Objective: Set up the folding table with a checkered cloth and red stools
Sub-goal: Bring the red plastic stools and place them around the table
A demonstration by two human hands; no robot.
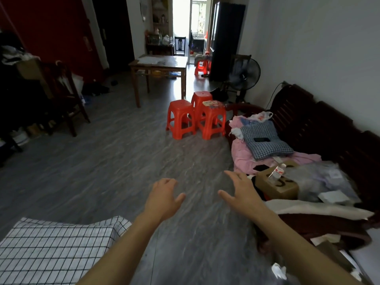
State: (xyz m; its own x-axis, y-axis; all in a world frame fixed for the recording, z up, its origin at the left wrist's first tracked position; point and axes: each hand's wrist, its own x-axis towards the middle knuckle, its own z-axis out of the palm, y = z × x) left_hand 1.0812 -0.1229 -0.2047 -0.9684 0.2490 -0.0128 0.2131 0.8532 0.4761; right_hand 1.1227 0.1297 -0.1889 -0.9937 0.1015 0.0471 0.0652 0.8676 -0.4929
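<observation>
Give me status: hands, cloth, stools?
Left hand and right hand open, empty. Checkered cloth on table, near left. Three red stools clustered ahead, bare floor between.

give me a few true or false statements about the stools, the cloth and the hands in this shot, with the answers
1. Three red stools stand grouped on the floor beside the sofa. True.
2. The left hand grips a stool leg. False: it hangs open over the floor and holds nothing.
3. The checkered cloth already covers a surface at the lower left. True.
4. The right hand holds the phone. False: it is empty, with fingers spread; the phone lies on a blue checked pillow on the sofa.
5. One stool in the group has a patterned top. True.
6. The wooden table farther back lies on its side. False: it stands upright on its legs.
</observation>
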